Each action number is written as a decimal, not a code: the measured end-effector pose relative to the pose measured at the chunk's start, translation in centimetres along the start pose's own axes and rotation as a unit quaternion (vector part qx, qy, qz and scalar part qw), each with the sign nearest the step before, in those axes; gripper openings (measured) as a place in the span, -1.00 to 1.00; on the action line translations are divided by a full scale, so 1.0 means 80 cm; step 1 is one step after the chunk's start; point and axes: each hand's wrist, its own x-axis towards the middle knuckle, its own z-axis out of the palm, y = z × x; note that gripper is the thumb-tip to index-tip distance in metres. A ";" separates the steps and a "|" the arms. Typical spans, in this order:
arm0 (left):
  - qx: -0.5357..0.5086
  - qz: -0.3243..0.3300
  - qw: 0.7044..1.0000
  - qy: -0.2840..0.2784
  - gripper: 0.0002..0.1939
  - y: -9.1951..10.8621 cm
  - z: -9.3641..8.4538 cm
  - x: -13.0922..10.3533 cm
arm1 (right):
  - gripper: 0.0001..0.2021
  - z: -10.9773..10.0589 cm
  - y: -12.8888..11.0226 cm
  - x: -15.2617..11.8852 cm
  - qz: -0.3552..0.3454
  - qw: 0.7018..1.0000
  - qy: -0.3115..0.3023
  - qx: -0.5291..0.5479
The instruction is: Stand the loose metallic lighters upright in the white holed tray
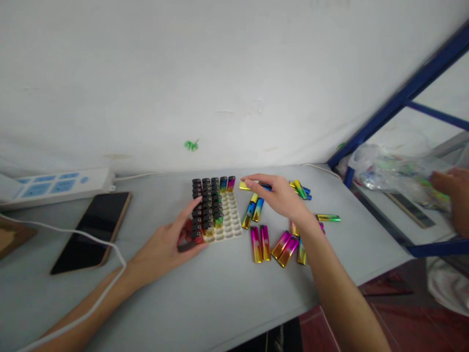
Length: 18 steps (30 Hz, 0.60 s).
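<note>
From the head view, the left hand (166, 247) is spread around the near-left corner of the white tray (230, 220) of lighters on the grey table (205, 298); the right hand (276, 195) seems, through blur, to pinch a yellow-and-blue lighter (245, 186). Loose lighters (265, 243) lie around it; a white cable (116, 249) crosses the phone (90, 234).

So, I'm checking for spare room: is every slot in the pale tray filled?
No, bare slots show in the pale tray beside the rows of black-topped pieces.

White wall (234, 88) backs grey table (176, 303) — reddish floor (399, 320) below.
</note>
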 end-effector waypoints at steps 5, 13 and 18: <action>0.029 0.019 0.999 0.012 0.06 -0.001 0.002 -0.001 | -0.63 0.037 0.021 0.006 0.041 0.987 0.065 0.141; 0.028 0.013 1.000 0.004 0.06 -0.002 0.002 -0.003 | -0.39 0.070 0.021 -0.014 0.104 0.941 -0.041 0.318; 0.030 0.005 1.000 -0.004 0.05 -0.003 0.002 -0.004 | -0.36 0.089 0.009 -0.015 0.174 0.912 -0.022 0.372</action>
